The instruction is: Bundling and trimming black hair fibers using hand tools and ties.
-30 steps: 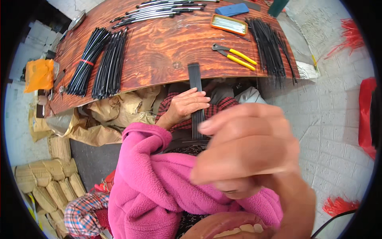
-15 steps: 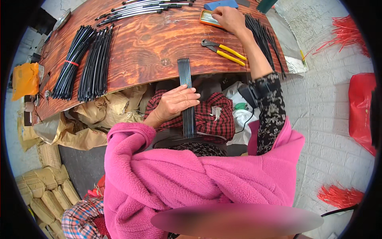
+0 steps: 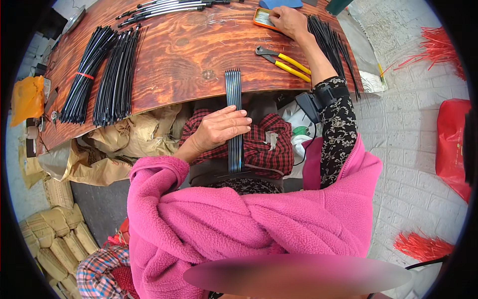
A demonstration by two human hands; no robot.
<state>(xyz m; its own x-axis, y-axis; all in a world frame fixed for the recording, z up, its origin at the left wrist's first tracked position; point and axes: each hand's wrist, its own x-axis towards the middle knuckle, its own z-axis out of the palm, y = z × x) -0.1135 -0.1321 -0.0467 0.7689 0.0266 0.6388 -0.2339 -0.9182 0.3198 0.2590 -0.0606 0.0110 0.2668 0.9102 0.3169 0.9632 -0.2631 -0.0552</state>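
A flat row of thin dark rods [image 3: 233, 89] lies lengthwise over my lap, its far end reaching the table's front edge. Across its middle rests my left hand [image 3: 221, 126], palm down with fingers stretched out. At the far right of the table, my right hand [image 3: 290, 22] dips its bent, closed fingers into a small orange-rimmed tin [image 3: 256, 21]. Thin pale pieces lie in that tin; the fingertips are partly hidden, so what they pinch cannot be made out. Nearer me are end-cutting pliers [image 3: 286, 65] with yellow handles.
Two bundles of black rods [image 3: 82, 77] [image 3: 117, 79] lie on the left of the wooden table [image 3: 174, 60]. Silver-and-black rods [image 3: 169, 15] are at the back, loose black rods [image 3: 333, 47] at right. Red-checked cloth [image 3: 269, 149] and brown paper [image 3: 144, 134] sit beneath the edge.
My right hand has stayed at the tin, its fingers shifting slightly. My left hand keeps its place on the rods. The whole view has moved a little.
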